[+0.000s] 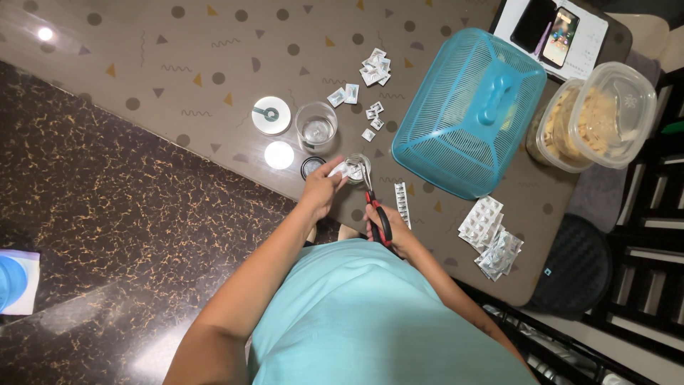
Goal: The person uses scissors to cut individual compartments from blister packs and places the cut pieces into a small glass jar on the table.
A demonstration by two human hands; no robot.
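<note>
My left hand (320,189) pinches a small silver blister piece (345,170) just over a small open glass jar (356,168) near the table's front edge. My right hand (388,228) grips red-and-black scissors (374,210), whose blades point up toward that piece and the jar. A narrow strip of pills (402,203) lies just right of the scissors. The jar's dark lid (311,167) lies to the left of my left hand.
A glass of water (315,127), a white round lid (271,115), cut blister scraps (375,68), a turquoise mesh food cover (468,110), stacked blister packs (490,235), a clear tub of snacks (595,114) and two phones (548,25) share the patterned table (214,57). Dark marbled floor lies left.
</note>
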